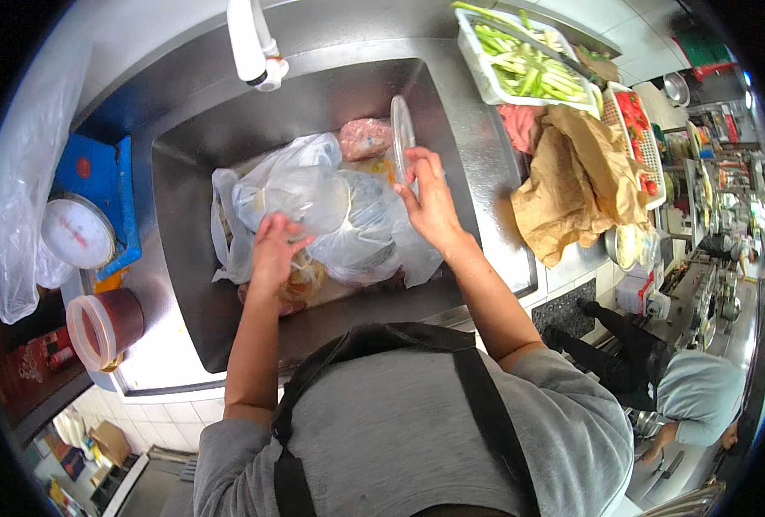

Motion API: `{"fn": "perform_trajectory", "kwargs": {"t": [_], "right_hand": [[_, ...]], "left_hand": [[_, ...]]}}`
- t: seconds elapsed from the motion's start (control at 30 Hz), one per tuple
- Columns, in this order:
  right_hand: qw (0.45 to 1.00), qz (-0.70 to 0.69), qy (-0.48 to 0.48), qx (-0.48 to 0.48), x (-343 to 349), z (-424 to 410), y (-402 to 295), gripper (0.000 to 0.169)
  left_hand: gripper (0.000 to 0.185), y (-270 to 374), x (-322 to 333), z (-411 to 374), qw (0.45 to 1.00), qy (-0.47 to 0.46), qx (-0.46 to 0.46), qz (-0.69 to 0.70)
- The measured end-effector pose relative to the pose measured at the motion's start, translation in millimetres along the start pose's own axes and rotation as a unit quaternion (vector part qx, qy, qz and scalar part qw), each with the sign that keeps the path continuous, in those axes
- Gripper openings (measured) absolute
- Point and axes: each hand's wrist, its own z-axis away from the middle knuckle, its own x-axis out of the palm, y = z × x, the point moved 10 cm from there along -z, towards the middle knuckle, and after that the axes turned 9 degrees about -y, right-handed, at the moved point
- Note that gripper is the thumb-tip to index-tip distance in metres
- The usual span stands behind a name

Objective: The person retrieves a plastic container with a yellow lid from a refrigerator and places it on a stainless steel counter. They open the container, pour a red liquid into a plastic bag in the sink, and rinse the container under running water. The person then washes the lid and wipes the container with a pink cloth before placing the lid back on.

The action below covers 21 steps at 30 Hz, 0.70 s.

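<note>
My right hand (431,200) grips a round clear plastic lid (402,123), tilted on edge near the sink's right wall. Over the left part of the pile, my left hand (274,249) is blurred, with its fingers apart. Its fingertips overlap a translucent rounded piece of plastic (321,200); whether they touch it I cannot tell. Below lie knotted plastic bags (363,226) with contents that are hard to make out. A bag of pinkish minced meat (365,139) rests at the back. All this is inside a steel sink (195,271).
A white faucet (253,52) overhangs the back. On the right are a basket of cut green stalks (531,64), brown paper (570,181) and a basket of red peppers (634,123). A dial scale (78,231) and a plastic tub (107,329) stand left. Another person (692,388) works at right.
</note>
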Motion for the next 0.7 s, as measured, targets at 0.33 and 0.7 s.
{"fn": "perform_trajectory", "kwargs": {"t": [0.33, 0.7], "right_hand": [[0.954, -0.285, -0.064, 0.066, 41.0, 37.7, 6.4, 0.025], [0.805, -0.580, -0.060, 0.109, 49.3, 68.6, -34.7, 0.049]], "left_hand": [[0.054, -25.8, 4.5, 39.8, 0.913, -0.121, -0.063, 0.383], [0.078, 8.8, 116.9, 32.0, 0.976, -0.095, -0.126, 0.151]]}}
